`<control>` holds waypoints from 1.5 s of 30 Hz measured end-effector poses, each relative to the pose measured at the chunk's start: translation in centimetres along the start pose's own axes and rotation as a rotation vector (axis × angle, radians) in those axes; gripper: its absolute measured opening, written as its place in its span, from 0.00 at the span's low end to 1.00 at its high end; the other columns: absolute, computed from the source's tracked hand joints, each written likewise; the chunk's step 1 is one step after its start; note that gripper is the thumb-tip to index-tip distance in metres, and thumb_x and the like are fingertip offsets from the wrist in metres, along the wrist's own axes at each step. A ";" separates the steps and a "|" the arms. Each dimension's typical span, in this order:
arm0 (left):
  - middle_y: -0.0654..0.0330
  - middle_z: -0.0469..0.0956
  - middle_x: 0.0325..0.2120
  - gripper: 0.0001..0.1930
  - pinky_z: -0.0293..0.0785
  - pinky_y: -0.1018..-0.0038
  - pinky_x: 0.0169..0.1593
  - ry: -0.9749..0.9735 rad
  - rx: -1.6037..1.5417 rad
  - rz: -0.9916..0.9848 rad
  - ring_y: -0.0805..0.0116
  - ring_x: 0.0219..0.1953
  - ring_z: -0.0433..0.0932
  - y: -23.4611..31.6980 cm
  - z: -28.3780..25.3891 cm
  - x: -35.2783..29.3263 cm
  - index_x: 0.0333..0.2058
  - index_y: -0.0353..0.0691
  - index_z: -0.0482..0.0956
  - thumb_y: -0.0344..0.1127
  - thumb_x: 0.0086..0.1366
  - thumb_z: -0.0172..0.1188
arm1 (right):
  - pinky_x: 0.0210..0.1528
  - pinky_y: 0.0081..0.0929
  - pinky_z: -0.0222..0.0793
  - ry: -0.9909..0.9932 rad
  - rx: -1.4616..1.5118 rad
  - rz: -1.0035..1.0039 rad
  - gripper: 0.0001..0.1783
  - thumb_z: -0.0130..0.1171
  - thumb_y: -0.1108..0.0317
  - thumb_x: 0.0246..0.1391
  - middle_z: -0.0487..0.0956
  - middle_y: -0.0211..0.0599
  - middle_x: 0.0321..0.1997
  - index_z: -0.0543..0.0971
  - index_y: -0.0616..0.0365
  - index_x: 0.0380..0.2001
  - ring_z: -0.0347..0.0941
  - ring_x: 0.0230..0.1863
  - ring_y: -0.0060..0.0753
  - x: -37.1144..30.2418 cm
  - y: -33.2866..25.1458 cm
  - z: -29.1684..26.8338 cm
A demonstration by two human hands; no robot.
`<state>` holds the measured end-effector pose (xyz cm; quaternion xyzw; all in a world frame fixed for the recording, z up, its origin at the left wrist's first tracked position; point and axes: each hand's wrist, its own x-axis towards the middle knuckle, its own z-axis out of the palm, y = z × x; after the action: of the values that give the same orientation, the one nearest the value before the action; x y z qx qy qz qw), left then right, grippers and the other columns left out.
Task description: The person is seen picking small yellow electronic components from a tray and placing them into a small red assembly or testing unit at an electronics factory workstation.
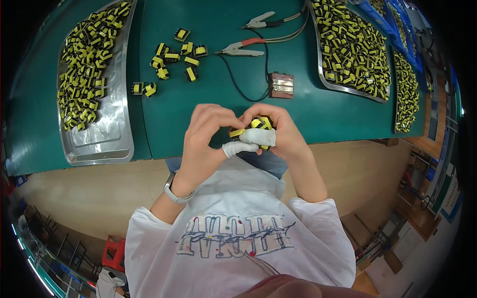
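Observation:
My right hand [280, 124] is closed around several small yellow-and-black transformers [262, 122], just past the table's near edge. My left hand [208, 128] meets it and pinches one more transformer [237, 133] at the edge of the bunch. White finger cots cover both thumbs, and the thumbs partly hide the parts. Ahead of my left hand, a loose group of the same transformers [172, 56] lies on the green tabletop [194, 97]. Beyond my right hand sits a reddish-brown block with shiny metal strips [281, 86].
A metal tray [107, 139] heaped with transformers stands at left. Another full metal tray [355, 93] is at right, beside a narrower filled tray [406, 94]. Two clamp-like test clips [243, 47] with cables lie at the back. Blue bins [380, 17] stand far right.

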<state>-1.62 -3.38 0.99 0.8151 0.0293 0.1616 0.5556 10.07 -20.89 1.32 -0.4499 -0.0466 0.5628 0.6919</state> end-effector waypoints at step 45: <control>0.65 0.77 0.56 0.17 0.60 0.45 0.62 -0.178 0.730 0.190 0.53 0.61 0.70 -1.5 -1.9 2.8 0.45 0.50 0.81 0.50 0.62 0.69 | 0.68 0.43 0.63 1.216 -1.901 -0.832 0.23 0.59 0.69 0.57 0.80 0.42 0.62 0.82 0.52 0.57 0.72 0.66 0.50 0.6 -16.9 -17.3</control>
<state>0.67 -0.42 0.91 0.9692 -0.0389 0.1198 0.2117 32.62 -29.64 2.21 -0.9226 -0.2506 -0.2672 0.1210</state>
